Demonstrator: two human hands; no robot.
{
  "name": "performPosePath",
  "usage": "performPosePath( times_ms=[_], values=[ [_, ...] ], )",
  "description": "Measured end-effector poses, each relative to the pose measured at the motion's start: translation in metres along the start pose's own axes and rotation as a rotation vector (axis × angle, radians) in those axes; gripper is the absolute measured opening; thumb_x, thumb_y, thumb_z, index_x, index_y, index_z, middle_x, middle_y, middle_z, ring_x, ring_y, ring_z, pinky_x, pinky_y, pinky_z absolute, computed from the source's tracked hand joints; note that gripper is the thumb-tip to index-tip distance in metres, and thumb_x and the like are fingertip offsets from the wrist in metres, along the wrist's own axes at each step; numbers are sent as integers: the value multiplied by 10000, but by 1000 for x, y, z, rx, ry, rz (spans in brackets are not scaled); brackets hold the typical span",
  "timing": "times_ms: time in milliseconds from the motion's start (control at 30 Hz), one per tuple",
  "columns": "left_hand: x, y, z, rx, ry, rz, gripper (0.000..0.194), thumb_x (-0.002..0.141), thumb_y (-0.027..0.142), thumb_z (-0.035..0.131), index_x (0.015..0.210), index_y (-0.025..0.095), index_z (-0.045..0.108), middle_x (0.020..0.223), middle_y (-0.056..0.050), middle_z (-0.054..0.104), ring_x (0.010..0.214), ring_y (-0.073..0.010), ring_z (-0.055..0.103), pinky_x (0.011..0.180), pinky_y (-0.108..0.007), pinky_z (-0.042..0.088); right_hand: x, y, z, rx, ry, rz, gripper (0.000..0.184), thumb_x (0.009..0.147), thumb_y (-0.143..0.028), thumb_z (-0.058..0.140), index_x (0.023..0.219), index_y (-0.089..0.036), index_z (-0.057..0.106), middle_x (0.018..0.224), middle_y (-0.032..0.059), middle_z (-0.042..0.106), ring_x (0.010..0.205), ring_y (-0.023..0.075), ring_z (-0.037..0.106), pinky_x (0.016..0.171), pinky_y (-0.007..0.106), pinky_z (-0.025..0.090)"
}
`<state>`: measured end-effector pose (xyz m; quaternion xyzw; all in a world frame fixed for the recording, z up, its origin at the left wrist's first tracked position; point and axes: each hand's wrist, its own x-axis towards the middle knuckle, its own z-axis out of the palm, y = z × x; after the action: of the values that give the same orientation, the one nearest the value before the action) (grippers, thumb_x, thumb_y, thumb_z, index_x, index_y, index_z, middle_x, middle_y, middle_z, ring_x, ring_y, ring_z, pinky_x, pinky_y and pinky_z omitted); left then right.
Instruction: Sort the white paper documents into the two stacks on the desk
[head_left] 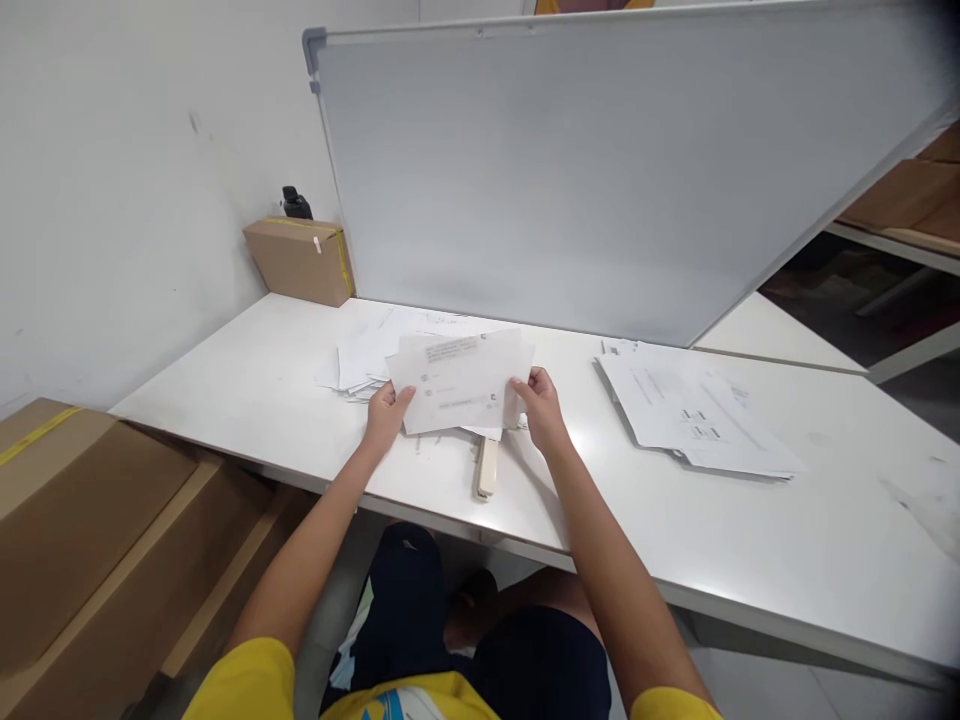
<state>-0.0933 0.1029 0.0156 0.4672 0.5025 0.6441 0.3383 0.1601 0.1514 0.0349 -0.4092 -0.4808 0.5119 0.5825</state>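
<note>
Several printed paper sheets [457, 385] are held up above the table, slightly fanned out. My left hand [388, 415] pinches their left edge, thumb on top. At the right edge my right hand [540, 405] grips them the same way. Below the sheets a cream stapler [487, 470] lies on the table, its far end hidden by the paper. Behind the held sheets, a loose pile of papers [360, 355] is partly covered by them. A second stack of printed papers [690, 410] lies to the right of my right hand.
A whiteboard [562, 180] leans along the back of the white table [247, 385]. At the back left stands a cardboard box [300, 262], with a black bottle [297, 204] behind it. Larger cardboard boxes [90, 510] are at the lower left, beside the table.
</note>
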Motion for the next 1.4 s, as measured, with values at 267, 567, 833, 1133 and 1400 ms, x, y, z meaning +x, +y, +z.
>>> performPosePath(
  times_ms=[267, 567, 833, 1133, 1400],
  values=[
    [-9, 7, -3, 342, 158, 189, 603, 804, 561, 665, 513, 216, 265, 505, 61, 208, 503, -98, 240, 491, -258, 228, -7, -5, 0, -125, -25, -53, 381, 766, -604, 649, 785, -252, 507, 764, -20, 492, 710, 158, 461, 630, 284, 417],
    [-7, 21, 3, 309, 89, 272, 505, 810, 654, 593, 612, 224, 418, 568, 47, 346, 573, -128, 341, 557, -261, 301, -16, -19, -8, -169, -14, -202, 338, 804, -581, 615, 849, -251, 554, 829, 1, 573, 799, 184, 532, 733, 320, 459],
    [-25, 79, 51, 281, -110, 259, 502, 846, 504, 653, 585, 216, 335, 568, 50, 274, 536, -113, 284, 536, -265, 273, -67, -64, -69, -136, 191, -317, 311, 776, -481, 683, 992, -260, 646, 921, 27, 663, 904, 220, 610, 835, 377, 492],
    [-89, 77, 137, 176, -313, 185, 220, 889, 419, 647, 888, 210, 575, 765, 1, 560, 714, -167, 521, 662, -264, 398, -111, -67, -159, -231, 402, -364, 447, 760, -490, 668, 1149, -275, 619, 992, 47, 664, 981, 243, 611, 902, 408, 486],
    [-115, 36, 186, 83, -250, 282, 297, 935, 489, 581, 1022, 209, 538, 953, -51, 630, 919, -205, 618, 822, -297, 475, -130, -21, -186, -134, 589, -342, 524, 752, -469, 595, 1218, -247, 510, 1008, 48, 625, 990, 210, 598, 922, 379, 477]
  ],
)
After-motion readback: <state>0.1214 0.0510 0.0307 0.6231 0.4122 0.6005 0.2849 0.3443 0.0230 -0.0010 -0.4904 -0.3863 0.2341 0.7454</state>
